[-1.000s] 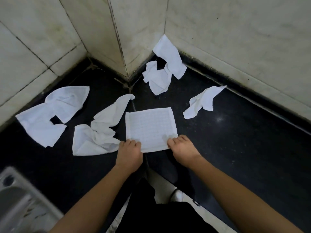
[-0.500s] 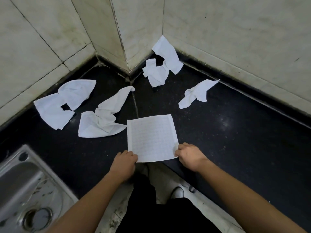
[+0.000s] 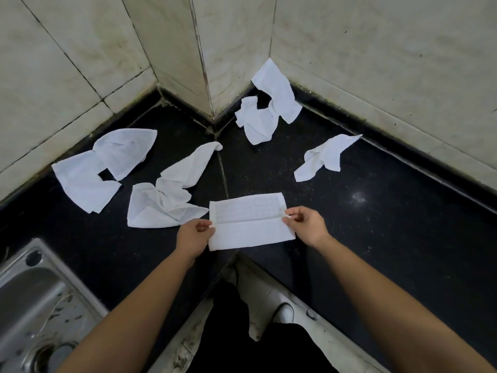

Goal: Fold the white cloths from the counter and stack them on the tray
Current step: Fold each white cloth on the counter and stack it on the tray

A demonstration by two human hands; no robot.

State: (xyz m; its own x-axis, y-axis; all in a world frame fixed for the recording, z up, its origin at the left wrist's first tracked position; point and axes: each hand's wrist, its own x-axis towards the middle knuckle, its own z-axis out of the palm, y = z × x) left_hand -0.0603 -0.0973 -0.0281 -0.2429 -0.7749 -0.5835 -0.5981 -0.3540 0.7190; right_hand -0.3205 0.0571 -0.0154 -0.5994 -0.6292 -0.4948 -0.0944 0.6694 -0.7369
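A white waffle-weave cloth (image 3: 248, 220) lies near the front edge of the black counter (image 3: 376, 224), its near half turned over the far half along a crease. My left hand (image 3: 195, 234) pinches its left edge and my right hand (image 3: 305, 224) pinches its right edge at the crease. Several crumpled white cloths lie behind: one at the left (image 3: 102, 165), one beside the held cloth (image 3: 166, 200), a pair in the corner (image 3: 266, 109), and one at the right (image 3: 325, 157). No tray is in view.
Tiled walls (image 3: 376, 63) close off the counter's back in a corner. A steel sink (image 3: 35, 305) is set into the counter at the lower left. My dark trousers and a white shoe (image 3: 285, 312) show below the counter's edge.
The flat cloth was drawn toward the counter's front edge. Both hands then lifted its near edge and turned it over toward the back, so it now shows a fold line.
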